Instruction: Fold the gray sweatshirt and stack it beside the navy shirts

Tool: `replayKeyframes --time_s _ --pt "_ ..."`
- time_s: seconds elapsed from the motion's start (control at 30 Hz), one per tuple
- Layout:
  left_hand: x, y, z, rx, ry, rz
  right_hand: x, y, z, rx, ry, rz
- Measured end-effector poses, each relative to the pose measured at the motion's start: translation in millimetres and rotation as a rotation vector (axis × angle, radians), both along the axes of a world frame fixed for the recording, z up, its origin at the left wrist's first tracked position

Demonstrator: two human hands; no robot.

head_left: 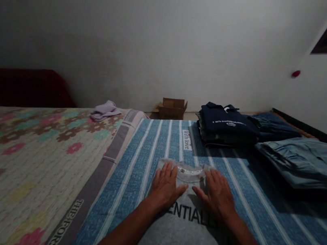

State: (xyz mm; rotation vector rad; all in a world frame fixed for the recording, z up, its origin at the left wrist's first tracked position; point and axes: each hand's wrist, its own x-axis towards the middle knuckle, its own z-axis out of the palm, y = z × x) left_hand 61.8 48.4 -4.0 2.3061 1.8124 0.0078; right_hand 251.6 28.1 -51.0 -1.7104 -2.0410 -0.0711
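Observation:
A grey sweatshirt (182, 240) with dark lettering across its chest lies on the blue striped bedding (132, 167), its collar pointing away from me. My left hand (166, 186) rests flat on its left shoulder, fingers stretched out toward the collar. On the right shoulder lies my right hand (217, 194), also flat with its thumb spread inward. Neither hand grips the cloth. Both forearms cover the sides of the garment, and part of the lettering is hidden beneath the hands.
Behind and to the right sits a stack of folded dark clothes (227, 126), beside folded light-blue jeans (305, 160). A lilac cloth (105, 111) lies on the flowered bedspread (39, 153) at left. An open cardboard box (171, 109) stands by the wall.

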Motion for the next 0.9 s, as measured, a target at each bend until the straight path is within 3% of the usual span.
replayKeyframes --time_s 0.3,0.47,0.6,0.73,0.9 --pt "5 -15 -5.9 -0.093 0.001 0.002 -3 8 -8 -0.193 -0.032 -0.002" --pt "6 -20 3.5 -0.120 -0.006 -0.007 -8 -5 2 -0.128 -0.044 0.009" --pt "4 -50 7.2 -0.160 -0.071 -0.153 -13 -20 -3 -0.090 -0.053 0.075" --pt "1 -81 -2.9 -0.206 -0.122 -0.234 -16 -30 -15 -0.120 -0.032 0.107" --pt "0 -89 -16.8 -0.148 -0.128 -0.231 -16 -30 -20 -0.117 -0.012 0.081"
